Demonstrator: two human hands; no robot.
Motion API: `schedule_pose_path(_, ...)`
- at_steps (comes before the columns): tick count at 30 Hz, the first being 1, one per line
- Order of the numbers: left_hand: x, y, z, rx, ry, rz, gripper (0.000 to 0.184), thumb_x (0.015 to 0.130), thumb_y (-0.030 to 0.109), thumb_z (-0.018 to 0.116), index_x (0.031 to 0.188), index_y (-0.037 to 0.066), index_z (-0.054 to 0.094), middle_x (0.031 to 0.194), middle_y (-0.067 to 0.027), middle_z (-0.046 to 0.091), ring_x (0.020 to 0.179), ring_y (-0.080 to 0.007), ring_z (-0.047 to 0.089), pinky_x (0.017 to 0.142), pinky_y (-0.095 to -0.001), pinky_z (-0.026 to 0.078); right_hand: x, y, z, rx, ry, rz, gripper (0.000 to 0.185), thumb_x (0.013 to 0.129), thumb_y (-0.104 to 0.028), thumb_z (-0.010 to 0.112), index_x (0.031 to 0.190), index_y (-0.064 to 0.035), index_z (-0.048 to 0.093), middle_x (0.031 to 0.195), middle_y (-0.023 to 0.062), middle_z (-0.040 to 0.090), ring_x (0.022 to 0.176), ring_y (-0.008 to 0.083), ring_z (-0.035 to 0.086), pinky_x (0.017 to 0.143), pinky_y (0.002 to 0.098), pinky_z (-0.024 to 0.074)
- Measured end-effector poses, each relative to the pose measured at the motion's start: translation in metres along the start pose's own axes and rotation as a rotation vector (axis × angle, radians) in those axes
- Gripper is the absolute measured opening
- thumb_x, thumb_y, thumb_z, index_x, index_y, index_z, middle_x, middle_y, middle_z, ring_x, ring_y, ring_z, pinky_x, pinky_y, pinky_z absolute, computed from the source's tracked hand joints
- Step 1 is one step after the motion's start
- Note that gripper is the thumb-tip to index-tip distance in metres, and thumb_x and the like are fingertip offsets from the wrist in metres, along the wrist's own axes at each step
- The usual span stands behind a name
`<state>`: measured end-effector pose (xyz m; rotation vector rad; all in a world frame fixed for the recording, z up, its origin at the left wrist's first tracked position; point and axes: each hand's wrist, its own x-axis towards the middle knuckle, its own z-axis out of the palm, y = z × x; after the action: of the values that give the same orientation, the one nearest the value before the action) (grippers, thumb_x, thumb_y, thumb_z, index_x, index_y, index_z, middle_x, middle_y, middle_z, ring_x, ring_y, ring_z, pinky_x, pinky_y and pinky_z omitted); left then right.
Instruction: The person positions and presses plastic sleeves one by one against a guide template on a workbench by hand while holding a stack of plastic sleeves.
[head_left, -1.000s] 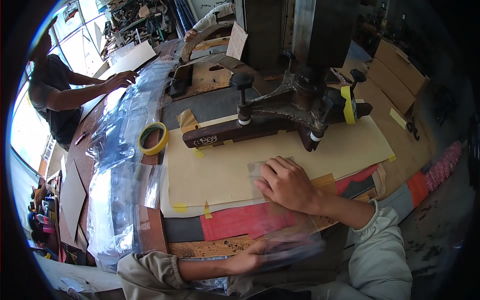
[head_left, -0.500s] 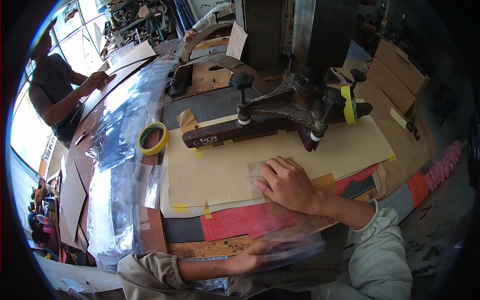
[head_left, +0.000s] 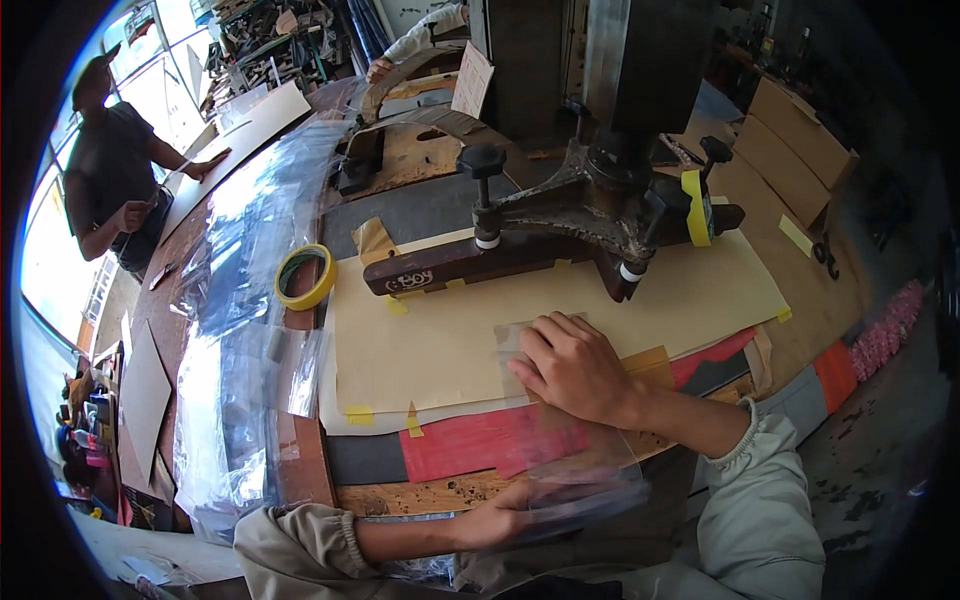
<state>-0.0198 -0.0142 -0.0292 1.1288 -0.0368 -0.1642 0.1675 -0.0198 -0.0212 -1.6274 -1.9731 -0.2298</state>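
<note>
My right hand point(head_left: 575, 368) rests with curled fingers on the upper end of a clear plastic piece point(head_left: 580, 465), pressing it against the cream sheet point(head_left: 430, 350). Below, near the bench's front edge, my left hand point(head_left: 497, 515) is closed on the lower part of the same plastic; its fingertips are partly hidden behind it. Red material point(head_left: 465, 440) shows under the cream sheet. Across the sheet lies a dark bar point(head_left: 420, 272) under a black metal clamp head point(head_left: 590, 205). A yellow tape roll point(head_left: 307, 277) sits at the sheet's left edge.
Long clear plastic sheets point(head_left: 225, 400) cover the left side. A person point(head_left: 115, 180) stands at the far left by a pale board point(head_left: 240, 135). Another person's hand point(head_left: 381, 69) is at the back. Scissors point(head_left: 826, 259) and folded cardboard point(head_left: 795, 150) lie right.
The person at the far left has straightened up and moved one hand back from the board. My hands and the plastic between them stay in place.
</note>
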Motion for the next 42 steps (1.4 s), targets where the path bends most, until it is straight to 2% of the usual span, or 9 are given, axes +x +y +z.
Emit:
schedule_pose_path(25,0.0,0.0,0.002,-0.057,0.001,-0.009,0.049,0.094,0.022,0.043,0.138,0.002,0.031,0.143,-0.0116,0.031,0.134,-0.0225,0.026,0.11,-0.0366,0.019,-0.004,0.001,-0.002,0.039,0.008,-0.021,0.021,0.077,-0.019,0.064,0.081,-0.0009,0.054,0.08,0.0126,0.054,0.077,0.0282,0.056,0.07,0.0379,0.0468)
schedule_pose_path(30,0.002,-0.007,-0.004,-0.003,-0.038,0.078,0.049,0.094,0.02,0.042,0.138,0.001,0.031,0.143,-0.0117,0.031,0.133,-0.0219,0.027,0.11,-0.0353,0.02,-0.004,0.004,-0.002,0.075,0.027,-0.035,0.019,0.078,-0.018,0.063,0.078,-0.0018,0.053,0.078,0.012,0.053,0.076,0.0281,0.055,0.069,0.038,0.0463)
schedule_pose_path(33,0.006,-0.006,-0.002,-0.108,-0.054,0.055,0.054,0.09,0.019,0.043,0.138,0.0,0.028,0.143,-0.0125,0.032,0.133,-0.0212,0.027,0.11,-0.035,0.018,-0.004,0.005,-0.003,0.107,0.02,-0.029,0.019,0.078,-0.017,0.063,0.076,-0.0021,0.052,0.077,0.0118,0.053,0.075,0.0282,0.055,0.068,0.0383,0.046)
schedule_pose_path(36,0.003,-0.009,-0.004,0.029,-0.045,0.087,0.052,0.091,0.019,0.043,0.137,0.0,0.032,0.142,-0.0121,0.033,0.133,-0.0213,0.028,0.109,-0.0349,0.019,-0.003,0.004,-0.004,0.095,-0.02,-0.023,0.019,0.078,-0.017,0.062,0.078,-0.0016,0.052,0.078,0.0123,0.053,0.076,0.0283,0.055,0.069,0.0386,0.0461)
schedule_pose_path(39,0.002,0.003,-0.004,0.1,-0.047,0.031,0.05,0.091,0.019,0.043,0.137,0.001,0.033,0.142,-0.0112,0.034,0.132,-0.0211,0.029,0.109,-0.0344,0.019,-0.002,0.003,-0.007,0.07,-0.088,-0.011,0.02,0.078,-0.018,0.062,0.083,-0.0005,0.053,0.081,0.0132,0.054,0.08,0.0283,0.056,0.071,0.0387,0.0465)
schedule_pose_path(42,0.004,-0.01,-0.003,-0.071,-0.069,0.078,0.049,0.092,0.02,0.043,0.137,0.002,0.033,0.142,-0.0106,0.034,0.132,-0.0208,0.029,0.109,-0.0339,0.019,-0.002,0.003,-0.008,0.069,-0.094,-0.01,0.02,0.078,-0.018,0.062,0.083,-0.0007,0.053,0.081,0.0132,0.054,0.079,0.0283,0.056,0.071,0.0388,0.0464)
